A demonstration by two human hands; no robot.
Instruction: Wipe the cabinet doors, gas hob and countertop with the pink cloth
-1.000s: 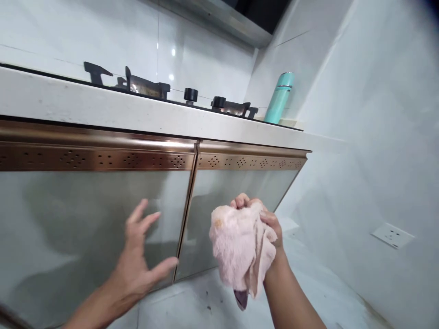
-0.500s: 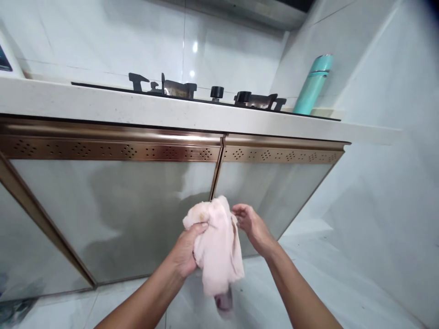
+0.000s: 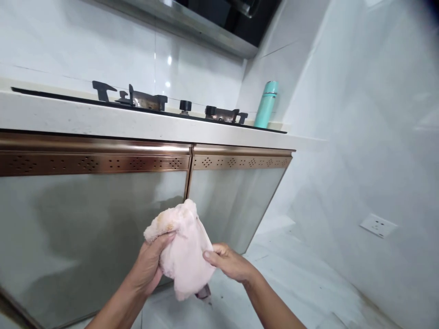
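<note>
Fingers, head view: left hand closed around pink cloth at its left side; right edge pinched by right hand. Cloth is held between both, long axis roughly upright. Cabinet doors are set beyond, counter edge above; room is left rightward, toward wall.

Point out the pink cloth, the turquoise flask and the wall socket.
Pink cloth [image 3: 187, 260], head view: middle of its near face.
Turquoise flask [image 3: 265, 108], head view: its body, below the lid.
Wall socket [image 3: 378, 225], head view: middle of its faceplate.
</note>
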